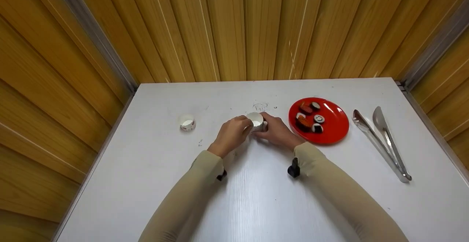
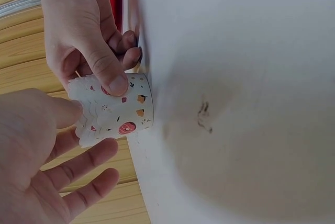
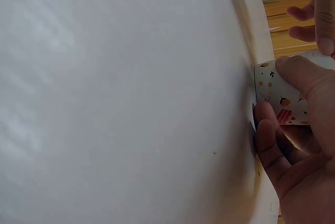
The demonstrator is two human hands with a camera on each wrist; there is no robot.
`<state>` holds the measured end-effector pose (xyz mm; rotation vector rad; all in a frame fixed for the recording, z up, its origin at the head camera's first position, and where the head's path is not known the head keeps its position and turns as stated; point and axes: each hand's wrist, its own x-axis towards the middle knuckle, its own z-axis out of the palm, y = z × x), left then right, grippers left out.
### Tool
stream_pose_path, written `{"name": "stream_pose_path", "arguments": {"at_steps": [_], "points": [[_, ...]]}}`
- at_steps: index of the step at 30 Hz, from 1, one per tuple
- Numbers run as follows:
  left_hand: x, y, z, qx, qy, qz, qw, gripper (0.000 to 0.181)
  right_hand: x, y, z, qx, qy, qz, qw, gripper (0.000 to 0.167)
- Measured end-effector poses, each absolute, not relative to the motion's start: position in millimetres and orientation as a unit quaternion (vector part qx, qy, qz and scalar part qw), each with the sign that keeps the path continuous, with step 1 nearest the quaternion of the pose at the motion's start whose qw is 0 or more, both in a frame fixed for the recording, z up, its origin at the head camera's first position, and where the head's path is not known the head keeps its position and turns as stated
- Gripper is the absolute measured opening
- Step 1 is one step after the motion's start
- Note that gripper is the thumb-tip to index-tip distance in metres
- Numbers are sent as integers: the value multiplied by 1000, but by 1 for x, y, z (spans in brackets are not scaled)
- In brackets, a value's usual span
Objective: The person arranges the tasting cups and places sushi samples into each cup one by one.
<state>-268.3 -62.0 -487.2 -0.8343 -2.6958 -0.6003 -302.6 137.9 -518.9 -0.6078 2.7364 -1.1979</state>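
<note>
A stack of white paper baking cups (image 2: pixel 137 113), patterned with small flowers and doughnuts, stands on the table's middle. Its wavy rims lie nested, as the left wrist view shows. My right hand (image 1: pixel 274 127) grips the stack low on its side, thumb on the near wall. With thumb and forefinger my left hand (image 1: pixel 233 132) pinches the rim at the top; its other fingers (image 2: pixel 86 192) are spread apart. In the right wrist view the right hand (image 3: pixel 309 130) covers part of the printed cups (image 3: pixel 282 96). Away to the left stands a single baking cup (image 1: pixel 187 124).
Right of the hands a red plate (image 1: pixel 335 124) bears several sushi pieces (image 1: pixel 303 123). Metal tongs (image 1: pixel 384 143) lie farther right on the white table (image 1: pixel 253 198). Wood-patterned panels (image 1: pixel 227 29) enclose the back and sides.
</note>
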Motion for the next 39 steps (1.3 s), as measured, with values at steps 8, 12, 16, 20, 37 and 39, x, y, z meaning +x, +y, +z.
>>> {"name": "stream_pose_path", "arguments": {"at_steps": [8, 12, 16, 20, 37, 39], "points": [[-268, -63, -484, -287, -924, -217, 131, 9, -302, 138, -519, -200, 898, -390, 51, 67], [-268, -64, -479, -296, -916, -234, 140, 11, -302, 138, -519, -202, 900, -384, 45, 65], [-267, -64, -474, -305, -907, -245, 156, 11, -302, 138, -519, -204, 903, -376, 39, 57], [-267, -64, -470, -302, -903, -251, 175, 11, -302, 138, -518, -201, 902, -380, 48, 57], [-272, -79, -469, -264, -891, -249, 272, 5, -301, 146, -519, -206, 884, -414, 70, 60], [-273, -81, -471, -260, -893, -248, 270, 5, -300, 148, -519, -206, 887, -408, 72, 61]]}}
